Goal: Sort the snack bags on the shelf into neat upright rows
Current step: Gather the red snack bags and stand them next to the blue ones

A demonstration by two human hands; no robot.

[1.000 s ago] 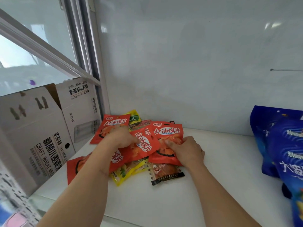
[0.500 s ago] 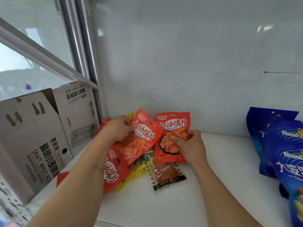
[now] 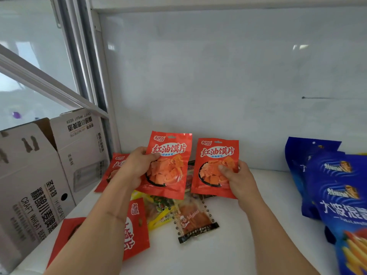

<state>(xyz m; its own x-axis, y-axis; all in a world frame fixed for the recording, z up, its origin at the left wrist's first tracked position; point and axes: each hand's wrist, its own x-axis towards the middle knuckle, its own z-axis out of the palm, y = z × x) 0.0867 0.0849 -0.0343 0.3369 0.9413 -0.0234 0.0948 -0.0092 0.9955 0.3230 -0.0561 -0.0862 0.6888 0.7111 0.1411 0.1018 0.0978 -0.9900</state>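
My left hand [image 3: 137, 165] grips one red snack bag [image 3: 168, 165] by its left edge and holds it upright above the shelf. Beside it, my right hand [image 3: 236, 177] holds a second red snack bag [image 3: 216, 165] upright by its lower right side. Under them a loose pile lies flat on the white shelf [image 3: 248, 245]: a red bag at the back left [image 3: 113, 169], another red bag [image 3: 137, 225] partly under my left forearm, a yellow bag [image 3: 158, 217] and a clear brown snack pack [image 3: 194, 221].
Large blue snack bags [image 3: 337, 195] lean at the right end of the shelf. An open white beer carton [image 3: 39, 185] stands at the left. The white back wall [image 3: 218, 86] is close behind the pile.
Both hands picked a red bag each out of the pile, lifted them off the shelf and turned them upright, side by side.
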